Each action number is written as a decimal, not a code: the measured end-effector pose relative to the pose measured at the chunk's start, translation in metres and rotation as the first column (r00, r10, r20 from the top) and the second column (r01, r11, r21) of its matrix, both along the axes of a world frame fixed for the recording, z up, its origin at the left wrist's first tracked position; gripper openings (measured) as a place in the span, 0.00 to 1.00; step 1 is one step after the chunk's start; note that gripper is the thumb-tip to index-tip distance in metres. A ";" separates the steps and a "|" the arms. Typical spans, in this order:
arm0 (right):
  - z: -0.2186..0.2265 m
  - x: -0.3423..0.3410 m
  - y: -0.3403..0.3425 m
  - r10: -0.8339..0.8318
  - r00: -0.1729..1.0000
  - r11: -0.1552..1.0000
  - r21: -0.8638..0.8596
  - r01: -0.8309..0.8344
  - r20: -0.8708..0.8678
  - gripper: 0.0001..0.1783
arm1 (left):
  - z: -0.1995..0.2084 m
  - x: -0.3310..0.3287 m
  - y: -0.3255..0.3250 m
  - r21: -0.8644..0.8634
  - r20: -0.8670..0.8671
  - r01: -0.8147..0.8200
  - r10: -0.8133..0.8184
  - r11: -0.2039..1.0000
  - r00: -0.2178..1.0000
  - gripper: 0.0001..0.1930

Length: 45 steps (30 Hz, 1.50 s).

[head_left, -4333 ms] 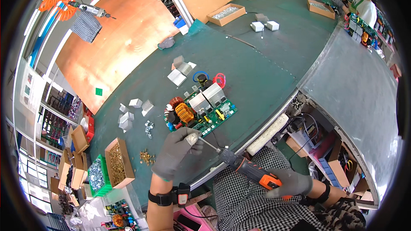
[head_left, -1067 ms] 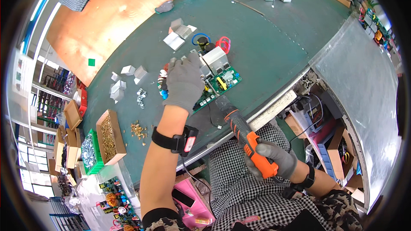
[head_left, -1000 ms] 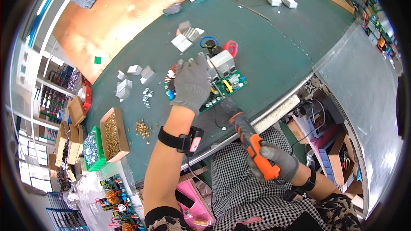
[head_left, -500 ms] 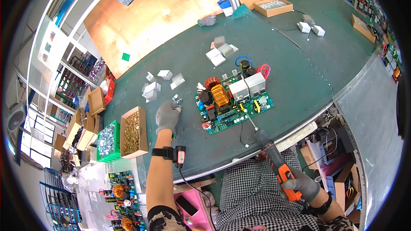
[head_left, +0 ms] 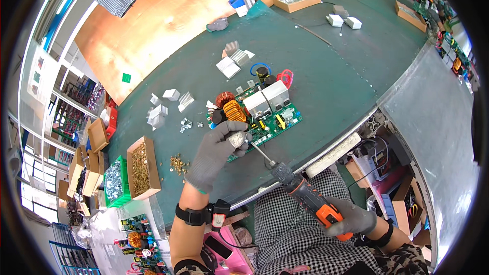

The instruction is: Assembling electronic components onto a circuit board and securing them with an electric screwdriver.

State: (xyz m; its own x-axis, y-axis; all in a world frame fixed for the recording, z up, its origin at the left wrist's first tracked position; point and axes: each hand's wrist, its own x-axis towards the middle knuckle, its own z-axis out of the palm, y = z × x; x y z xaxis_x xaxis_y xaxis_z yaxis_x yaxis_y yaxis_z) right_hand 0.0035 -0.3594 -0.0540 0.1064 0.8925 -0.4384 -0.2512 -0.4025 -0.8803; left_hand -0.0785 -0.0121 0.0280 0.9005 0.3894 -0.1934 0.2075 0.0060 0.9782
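My gloved left hand [head_left: 216,155] is closed in a pinch in front of the circuit board's left part. Its fingertips meet the bit of an electric screwdriver [head_left: 308,197], and whatever small piece they hold is too hidden to name. My gloved right hand [head_left: 351,219] grips the screwdriver's orange and black body, the bit pointing up and left. The green circuit board [head_left: 275,131] lies flat on the bench, carrying copper coils [head_left: 234,111], capacitors and a silver heat sink [head_left: 267,98]. Part of its left front is covered by my left hand.
Small metal pieces [head_left: 186,125] and loose brass-coloured screws [head_left: 178,164] lie left of the board. Loose heat sinks [head_left: 234,61] sit behind it. At the left edge stand a carton of brass-coloured screws [head_left: 155,179] and a green bin [head_left: 123,197]. The bench's front edge runs below the board.
My left hand has moved from the small metal pieces to the screwdriver's tip. The screwdriver has swung left, its bit leaving the board's front area. The whole view has shifted right.
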 end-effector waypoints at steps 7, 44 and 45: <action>0.004 0.000 -0.004 0.002 0.998 1.000 -0.026 -0.004 -0.056 0.41 | -0.002 0.004 -0.010 -0.027 0.010 0.020 -0.020 0.999 1.000 0.13; 0.004 0.027 0.013 -0.308 0.948 0.951 -0.040 0.305 -0.081 0.42 | -0.022 0.117 -0.018 0.998 0.041 -0.039 -0.033 0.057 0.999 0.21; 0.003 0.028 0.013 -0.305 0.948 0.952 -0.037 0.303 -0.090 0.43 | -0.022 0.117 -0.018 0.998 0.042 -0.040 -0.031 0.058 0.999 0.21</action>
State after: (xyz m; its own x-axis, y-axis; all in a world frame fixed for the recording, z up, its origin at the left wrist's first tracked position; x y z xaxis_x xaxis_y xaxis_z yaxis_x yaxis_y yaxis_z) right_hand 0.0311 -0.3461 -0.0512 0.3286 0.8140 -0.4790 -0.4455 -0.3136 -0.8385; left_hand 0.0388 -0.0297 0.0056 0.8902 0.1874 0.4153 0.1741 -0.9822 0.0701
